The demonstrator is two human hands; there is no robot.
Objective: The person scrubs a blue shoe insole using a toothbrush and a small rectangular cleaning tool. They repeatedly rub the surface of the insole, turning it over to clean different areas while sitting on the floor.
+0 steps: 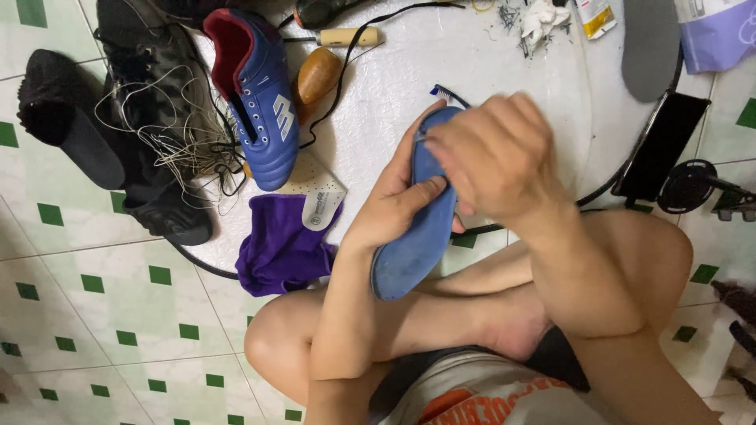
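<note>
Blue insole [417, 236]: I see it held above my crossed legs, toe end up.
Left hand [394, 197]: clasps the insole from behind, thumb across its face.
Right hand [492, 153]: clenched at the insole's top; a brush [442, 93] head pokes out behind, probably gripped here.
Blue football boot [260, 94]: on the round white mat [409, 71].
Purple cloth [279, 244]: just below the boot.

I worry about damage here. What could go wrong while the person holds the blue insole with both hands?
1. The blue insole is held in the air by the left hand, with the right hand at its top end; a hard pull might bend or tear it.
2. The tangled threads beside the blue shoe could catch a reaching hand.
</note>
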